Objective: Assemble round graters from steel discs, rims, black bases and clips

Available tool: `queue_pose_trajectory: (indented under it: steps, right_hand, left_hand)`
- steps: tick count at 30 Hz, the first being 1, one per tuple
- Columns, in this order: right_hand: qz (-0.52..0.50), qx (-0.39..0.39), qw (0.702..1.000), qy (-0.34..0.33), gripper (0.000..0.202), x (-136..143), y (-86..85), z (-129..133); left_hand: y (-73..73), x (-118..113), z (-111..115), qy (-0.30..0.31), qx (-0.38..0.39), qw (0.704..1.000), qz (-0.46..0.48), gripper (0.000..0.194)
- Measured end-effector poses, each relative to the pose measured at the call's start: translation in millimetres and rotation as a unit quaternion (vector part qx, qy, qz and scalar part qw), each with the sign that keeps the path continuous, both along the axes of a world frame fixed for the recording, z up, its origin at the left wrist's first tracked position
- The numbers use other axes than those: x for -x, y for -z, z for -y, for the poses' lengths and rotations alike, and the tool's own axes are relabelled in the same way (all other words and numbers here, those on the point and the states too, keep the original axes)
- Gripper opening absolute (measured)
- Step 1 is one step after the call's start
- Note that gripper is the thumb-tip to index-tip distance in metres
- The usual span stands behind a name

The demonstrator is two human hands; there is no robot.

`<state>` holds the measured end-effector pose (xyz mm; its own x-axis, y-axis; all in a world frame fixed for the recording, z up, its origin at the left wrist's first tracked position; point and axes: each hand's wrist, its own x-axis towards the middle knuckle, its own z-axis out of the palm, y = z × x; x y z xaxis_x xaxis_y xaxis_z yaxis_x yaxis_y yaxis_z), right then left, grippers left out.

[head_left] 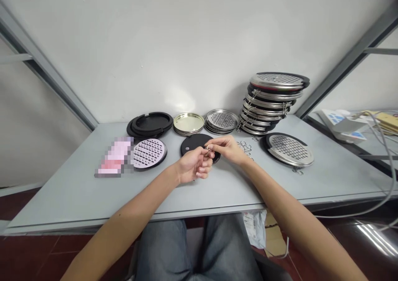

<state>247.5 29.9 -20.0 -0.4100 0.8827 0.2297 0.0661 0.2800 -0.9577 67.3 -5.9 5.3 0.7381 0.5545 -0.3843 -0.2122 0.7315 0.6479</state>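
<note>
Both arms (133,214) reach over the gray table (102,198) and meet near the middle. The left hand (193,164) curls, the right hand (228,148) bends down, and both pinch a small metal piece (208,150) over the black disc (195,142).

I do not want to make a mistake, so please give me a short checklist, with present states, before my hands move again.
1. Small metal piece at the fingertips of left hand and right hand: ok.
2. Its exact orientation: cannot tell, fingers cover part of it.
3. Black disc on the table, away from the front edge: ok.
4. Loose wire clips within easy reach, beside the right hand: ok.
5. Tall stack evenly aligned: not ok, its layers are offset.
</note>
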Motion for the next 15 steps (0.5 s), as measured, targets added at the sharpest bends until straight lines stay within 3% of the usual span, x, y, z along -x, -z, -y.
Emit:
queue_pose_trajectory:
  steps: [8, 13, 15]
  right_hand:
    - [0.003, -0.027, 1.0, -0.005, 0.026, -0.5, -2.3, 0.2]
    - [0.042, -0.126, 0.988, 0.08, 0.018, 2.2, -2.8, 3.8]
    - [0.053, -0.155, 0.983, 0.086, 0.016, 2.4, -2.1, 4.6]
  left_hand:
    - [-4.3, 0.0, 1.7, -0.027, -0.004, 1.0, 0.009, 0.03]
    - [-3.9, -0.5, 1.3, -0.079, -0.023, 0.997, -0.007, 0.032]
    - [-4.1, -0.9, 1.2, -0.09, -0.027, 0.996, -0.014, 0.032]
